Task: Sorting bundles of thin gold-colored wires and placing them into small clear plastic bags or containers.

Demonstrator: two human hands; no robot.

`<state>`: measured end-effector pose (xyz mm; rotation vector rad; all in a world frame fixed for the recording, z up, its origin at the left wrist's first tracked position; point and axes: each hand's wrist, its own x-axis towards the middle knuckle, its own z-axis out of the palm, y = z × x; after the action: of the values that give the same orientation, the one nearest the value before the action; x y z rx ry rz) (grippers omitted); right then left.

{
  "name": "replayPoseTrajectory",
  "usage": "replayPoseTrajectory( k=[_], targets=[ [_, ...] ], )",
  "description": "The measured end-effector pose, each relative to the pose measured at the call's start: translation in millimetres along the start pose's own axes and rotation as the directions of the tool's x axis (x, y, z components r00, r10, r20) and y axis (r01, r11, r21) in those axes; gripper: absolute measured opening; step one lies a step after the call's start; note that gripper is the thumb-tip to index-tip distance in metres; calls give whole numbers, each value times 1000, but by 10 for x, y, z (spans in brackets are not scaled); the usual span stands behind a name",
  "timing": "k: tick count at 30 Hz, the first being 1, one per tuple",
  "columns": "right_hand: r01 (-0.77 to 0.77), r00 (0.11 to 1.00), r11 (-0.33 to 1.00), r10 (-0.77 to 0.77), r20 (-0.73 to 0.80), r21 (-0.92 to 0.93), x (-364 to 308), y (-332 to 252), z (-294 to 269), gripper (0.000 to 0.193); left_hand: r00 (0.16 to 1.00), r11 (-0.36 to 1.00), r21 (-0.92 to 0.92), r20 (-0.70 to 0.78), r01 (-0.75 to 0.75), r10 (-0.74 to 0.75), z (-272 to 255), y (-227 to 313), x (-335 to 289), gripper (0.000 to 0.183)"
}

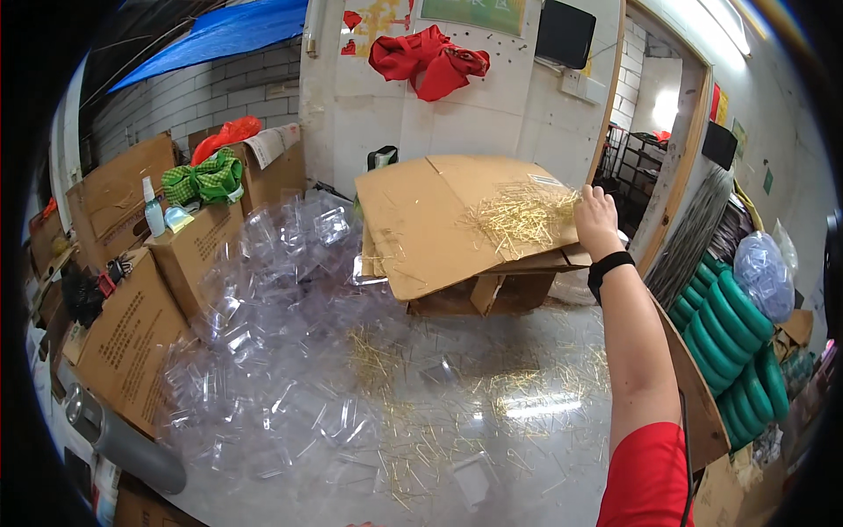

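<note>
My right arm [645,369], in a red sleeve with a black wristband, reaches out to the right end of a cardboard sheet [421,198]. At that end my right hand [597,218] is closed with its fingers curled, right beside a pile of thin gold-coloured metal hooks [522,215]. What the fingers hold, if anything, is hidden. The sheet lies tilted on top of an open cardboard box [487,294]. Only a sliver of skin, which may be my left hand [361,524], shows at the lower edge, and its fingers are out of sight.
Clear plastic boxes [263,325] heap up at the left of the grey tabletop [562,492], with loose gold hooks [439,439] scattered beside them. A grey bottle [123,439] lies near left, before cardboard cartons [132,342]. Green coils [720,338] stack at the right, near a doorway.
</note>
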<state>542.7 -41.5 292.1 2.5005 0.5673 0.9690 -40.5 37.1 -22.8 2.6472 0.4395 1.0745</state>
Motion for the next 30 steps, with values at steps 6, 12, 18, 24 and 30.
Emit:
replayPoseTrajectory(
  k=[6,12,18,24,30],
  targets=[
    [-44,999,997,45,23,-60,-178,54,88,15,1000,999,-27,12,19,-19,-15,40,21,19],
    [-140,975,990,137,175,6,-325,104,-116,15,1000,1000,-18,-23,5,-5,15,31,-5,17],
    [-165,966,984,146,214,74,-637,202,-283,18,995,994,-61,23,-93,94,137,-219,-133,19],
    [-119,935,572,-211,286,811,-1333,202,-490,23,989,995,-78,126,-70,79,-102,-4,81,23],
    [41,851,374,-499,164,926,-2503,-37,-1178,29,987,990,-104,126,-91,104,-149,38,97,26]
  ],
)
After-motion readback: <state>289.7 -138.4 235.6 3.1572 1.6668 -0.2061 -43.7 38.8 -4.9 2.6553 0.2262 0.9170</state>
